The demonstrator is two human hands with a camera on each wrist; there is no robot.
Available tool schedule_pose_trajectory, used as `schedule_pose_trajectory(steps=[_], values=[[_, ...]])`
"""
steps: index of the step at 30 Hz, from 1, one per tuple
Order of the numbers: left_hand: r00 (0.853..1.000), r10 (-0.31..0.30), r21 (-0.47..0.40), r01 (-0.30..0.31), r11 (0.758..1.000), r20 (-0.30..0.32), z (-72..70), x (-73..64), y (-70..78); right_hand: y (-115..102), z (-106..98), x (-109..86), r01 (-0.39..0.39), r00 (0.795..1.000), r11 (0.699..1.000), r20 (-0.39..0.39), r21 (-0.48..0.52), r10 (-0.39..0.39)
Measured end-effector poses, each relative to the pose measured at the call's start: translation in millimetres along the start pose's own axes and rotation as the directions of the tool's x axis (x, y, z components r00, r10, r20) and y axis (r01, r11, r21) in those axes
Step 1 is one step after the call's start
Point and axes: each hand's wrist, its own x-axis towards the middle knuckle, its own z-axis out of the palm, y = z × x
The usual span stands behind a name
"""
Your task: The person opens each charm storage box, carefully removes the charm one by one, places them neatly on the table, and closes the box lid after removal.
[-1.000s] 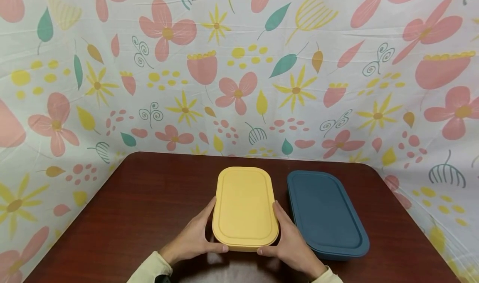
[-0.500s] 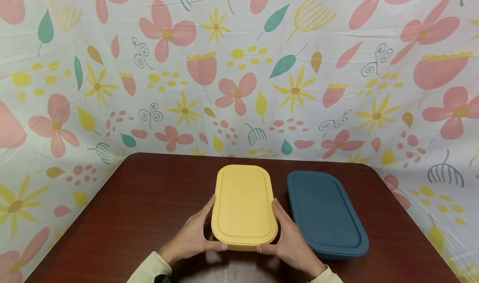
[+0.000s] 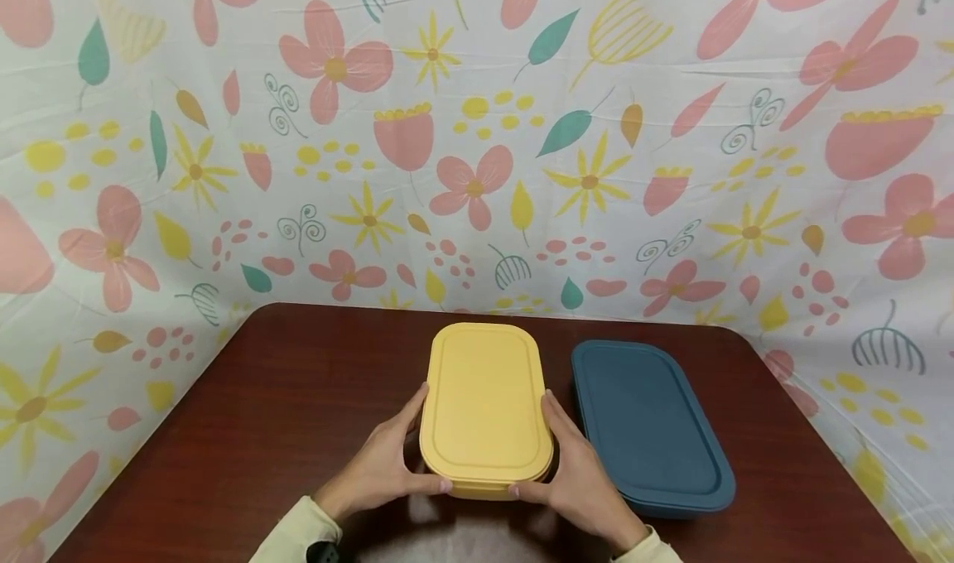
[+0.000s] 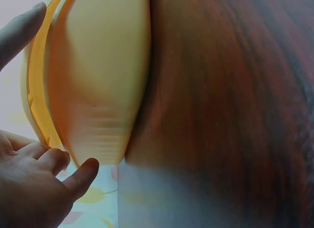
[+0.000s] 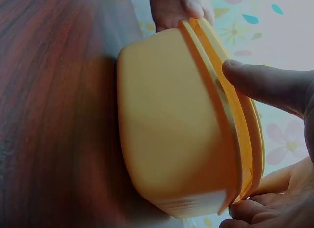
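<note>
A yellow lidded food container [image 3: 484, 491] sits on the dark wooden table between my hands. Its lid [image 3: 488, 401] stands slightly raised above the body's rim; in both wrist views an orange band shows between them. My left hand [image 3: 376, 472] grips the lid from the left, thumb at the near edge and fingers along the side. From the right, my right hand [image 3: 577, 484] holds it the same way. In the right wrist view, the right thumb [image 5: 265, 85] presses at the lid's edge, and the container body [image 5: 167, 115] rests on the table.
A dark blue lidded container [image 3: 656, 422] lies on the table just right of my right hand. The reddish-brown table [image 3: 298, 381] extends to the left. Behind it hangs a white floral cloth [image 3: 477, 132].
The yellow lid has risen a little, its edges shifting up in the head view, and more of the body's near wall shows. Both hands have moved up slightly with it. The blue container stays put.
</note>
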Motion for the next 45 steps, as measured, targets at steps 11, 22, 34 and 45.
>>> schedule_pose_trajectory(steps=[11,22,34,45], values=[[0.999,-0.012,-0.019,0.011,1.000,-0.039,-9.1,-4.6,3.9,-10,1,5.2,0.003,1.000,1.000,-0.025,0.005,-0.003],[0.992,0.097,0.061,-0.093,0.994,-0.078,-26.3,-12.0,-0.7,-23,10,9.7,0.057,0.998,0.997,-0.038,0.061,-0.055],[0.985,0.136,0.076,-0.128,0.989,-0.109,-58.1,-31.6,-10.5,-52,35,14.6,0.146,0.987,0.984,-0.081,0.101,-0.139],[0.981,0.141,0.105,-0.127,0.986,-0.136,-96.9,-59.2,-21.2,-85,63,19.9,0.215,0.973,0.975,-0.105,0.061,-0.208]])
